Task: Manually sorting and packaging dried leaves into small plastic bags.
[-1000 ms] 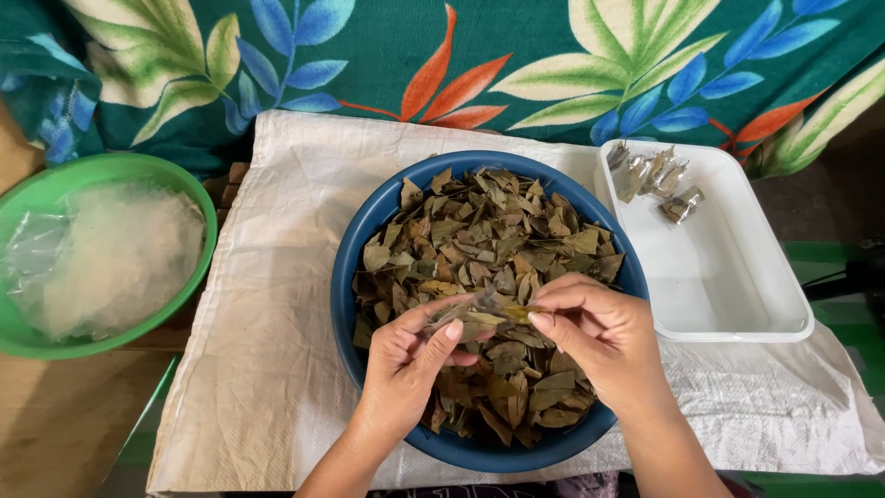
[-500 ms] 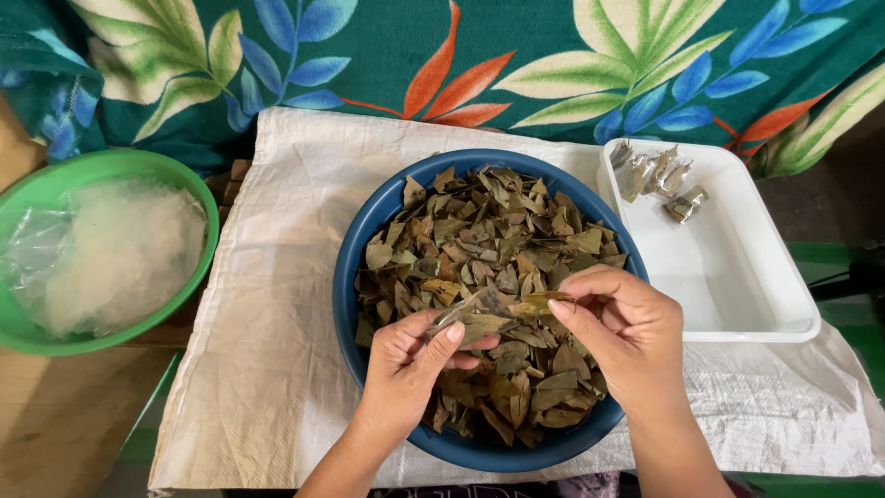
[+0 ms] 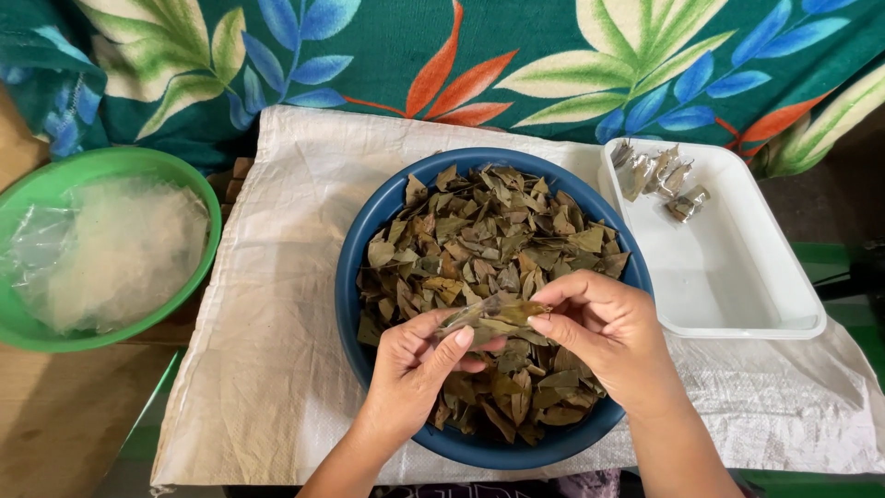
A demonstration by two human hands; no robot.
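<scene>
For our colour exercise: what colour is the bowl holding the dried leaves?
Blue bowl, seen from the head view.

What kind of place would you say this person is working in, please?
Probably a home or small workshop, set up for sorting leaves by hand: a blue bowl of dried leaves on a white woven sack, a white tray alongside, and a floral cloth behind.

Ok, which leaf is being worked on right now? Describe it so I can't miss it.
Start at the round blue plastic bowl heaped with dried brown leaves on the white woven sack. Over its near half, the left hand and right hand meet. The one leaf pinched between their fingertips is lifted above the pile, unlike the loose ones below.
</scene>
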